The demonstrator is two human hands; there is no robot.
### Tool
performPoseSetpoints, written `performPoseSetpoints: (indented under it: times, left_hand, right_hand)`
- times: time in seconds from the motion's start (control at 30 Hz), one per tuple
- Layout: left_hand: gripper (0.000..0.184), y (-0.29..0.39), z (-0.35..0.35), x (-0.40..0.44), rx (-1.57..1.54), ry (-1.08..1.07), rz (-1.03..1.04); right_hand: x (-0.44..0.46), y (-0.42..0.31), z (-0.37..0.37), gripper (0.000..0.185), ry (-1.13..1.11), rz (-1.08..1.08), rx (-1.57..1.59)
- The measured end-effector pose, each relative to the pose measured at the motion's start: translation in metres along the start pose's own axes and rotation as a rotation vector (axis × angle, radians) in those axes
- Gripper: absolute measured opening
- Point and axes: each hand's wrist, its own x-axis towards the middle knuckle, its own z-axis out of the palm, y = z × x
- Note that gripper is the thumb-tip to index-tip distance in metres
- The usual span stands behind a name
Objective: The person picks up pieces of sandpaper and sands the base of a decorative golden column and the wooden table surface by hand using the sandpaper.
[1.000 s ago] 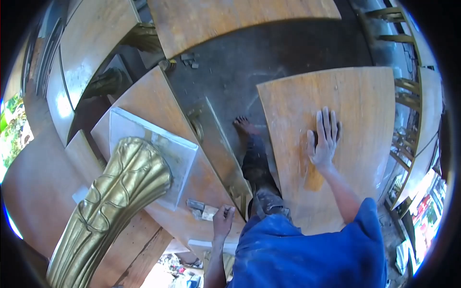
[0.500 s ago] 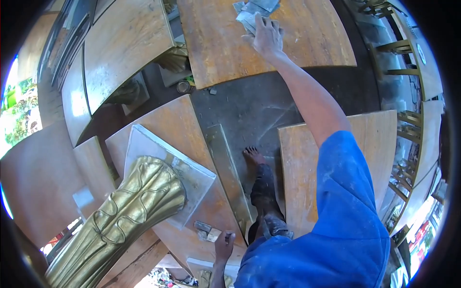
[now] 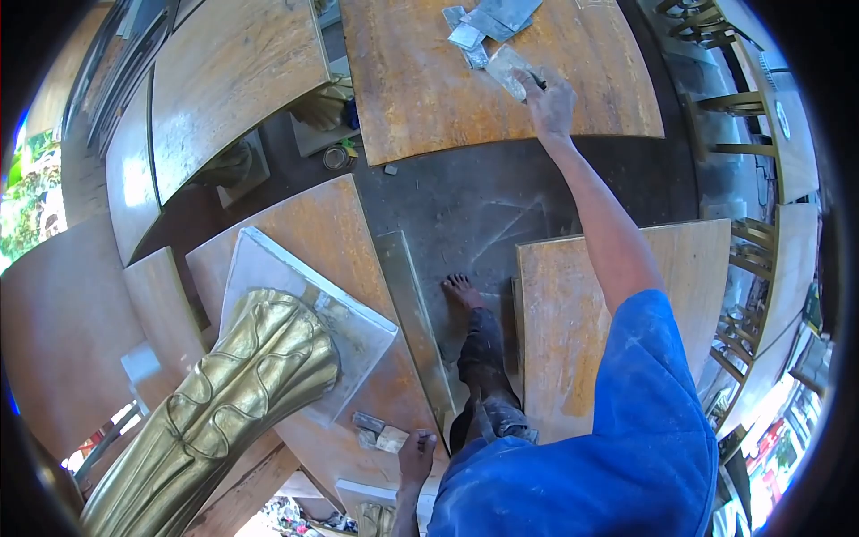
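Observation:
My right hand (image 3: 552, 106) is closed on the edge of a dusty, pale grey piece of sandpaper (image 3: 507, 72) above the far wooden panel (image 3: 429, 98). Several more grey sandpaper pieces (image 3: 503, 16) lie in a loose pile just beyond it. Low in the view, my left hand (image 3: 417, 458) has its fingers curled; whatever they hold, if anything, is hidden. Small folded grey pieces (image 3: 379, 433) rest on the panel beside it. Nearby, a gold-painted, fluted pedestal (image 3: 242, 376) with rope-like relief lies tilted, its square white base plate (image 3: 358, 345) toward the middle.
Another wooden panel (image 3: 617, 313) stands to the right of my legs, and a large one (image 3: 237, 76) is at upper left. An open tin (image 3: 336, 158) sits on the dark floor (image 3: 447, 197). Wooden frames with legs (image 3: 743, 103) line the right side.
My right hand has drawn back from the pile and slightly right, now with one sandpaper piece in it. My left hand has hardly moved.

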Motion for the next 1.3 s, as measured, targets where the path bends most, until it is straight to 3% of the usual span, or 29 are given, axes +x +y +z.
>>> performPoseSetpoints:
  times: [0.03,0.17,0.33,0.43,0.5,0.6,0.67,0.7,0.77,0.8,0.83,0.9,1.03,1.17,1.23,1.27,1.3]
  left_hand:
    - [0.019,0.001,0.001,0.000,-0.002,0.002,0.001]
    - [0.019,0.011,0.002,0.001,0.030,0.021,0.029]
    - [0.019,0.019,0.001,-0.003,0.058,0.038,0.016]
    - [0.020,0.012,0.001,-0.004,0.019,0.075,0.018]
    - [0.021,0.007,0.004,-0.007,-0.014,0.098,0.015]
    - [0.021,0.068,-0.016,0.013,0.010,0.034,-0.119]
    - [0.018,0.120,-0.028,0.045,-0.316,0.066,0.040]
    - [0.015,0.148,-0.032,0.066,-0.428,0.084,0.140]
    - [0.030,0.208,-0.046,0.099,-0.627,0.176,0.350]
    - [0.034,0.237,-0.048,0.113,-0.963,0.230,0.345]
    - [0.029,0.250,-0.053,0.128,-1.090,0.268,0.404]
    - [0.029,0.245,-0.083,0.145,-0.931,0.146,0.461]
    - [0.021,0.221,-0.079,0.123,-0.813,0.275,0.437]
    - [0.019,0.171,-0.067,0.103,-0.844,0.339,0.158]
    - [0.019,0.147,-0.057,0.085,-0.828,0.384,0.179]
    - [0.019,0.135,-0.051,0.075,-0.804,0.426,0.218]
    - [0.020,0.122,-0.046,0.064,-0.779,0.467,0.254]
  right_hand:
    - [0.002,-0.007,0.001,0.024,-0.001,-0.003,0.002]
    - [0.005,-0.038,0.022,0.017,0.344,-0.571,-0.363]
    - [0.023,-0.032,0.068,0.017,0.049,-0.463,-0.679]
    - [0.004,-0.042,0.052,0.017,0.117,-0.557,-0.570]
    - [-0.009,-0.031,0.046,0.012,0.072,-0.343,-0.266]
    - [-0.054,-0.049,0.014,0.017,-0.010,-0.240,0.025]
    - [-0.093,-0.085,-0.021,0.022,-0.430,0.212,0.378]
    - [-0.118,-0.096,-0.029,0.023,-0.555,0.248,0.462]
    - [-0.174,-0.120,-0.055,0.020,-0.821,0.304,0.538]
    - [-0.201,-0.128,-0.066,0.018,-0.945,0.408,0.597]
    - [-0.227,-0.134,-0.077,0.016,-1.065,0.524,0.645]
    - [-0.274,-0.133,-0.084,0.012,-1.113,0.530,0.749]
    - [-0.320,-0.169,-0.090,0.011,-1.019,0.790,0.874]
    - [-0.361,-0.165,-0.082,0.014,-1.181,0.862,0.788]
    - [-0.387,-0.171,-0.079,0.016,-1.190,1.012,0.886]
    - [-0.394,-0.172,-0.081,0.016,-1.197,1.021,0.877]
    - [-0.399,-0.173,-0.085,0.014,-1.260,0.792,0.745]
